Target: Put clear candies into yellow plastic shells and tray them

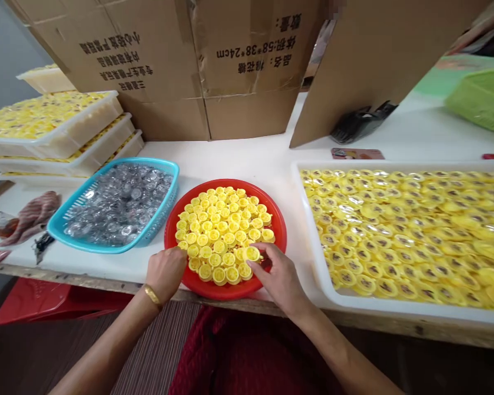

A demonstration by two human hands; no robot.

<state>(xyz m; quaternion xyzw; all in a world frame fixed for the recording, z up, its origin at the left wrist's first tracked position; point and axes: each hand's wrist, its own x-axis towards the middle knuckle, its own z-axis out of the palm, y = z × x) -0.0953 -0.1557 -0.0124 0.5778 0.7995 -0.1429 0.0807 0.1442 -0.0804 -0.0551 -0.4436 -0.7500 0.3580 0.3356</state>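
Observation:
A round red tray [282, 233] holds many small round yellow plastic pieces [216, 247], laid close together. Between the thumb and forefinger of my right hand [282, 277] is one yellow plastic piece [252, 253], held just over the tray's right side. My left hand [167, 272], with a gold bracelet [152, 295] at its wrist, is closed at the tray's left rim. Its fingertips are turned away, so what they hold, if anything, is hidden.
A blue basket [170, 206] of clear plastic caps stands left. At right is a white tray [313, 241] of yellow pieces with dark centres. Stacked filled trays [94, 118] rise back left. Cardboard [247, 115] walls the back. A green basket [481, 99] sits far right.

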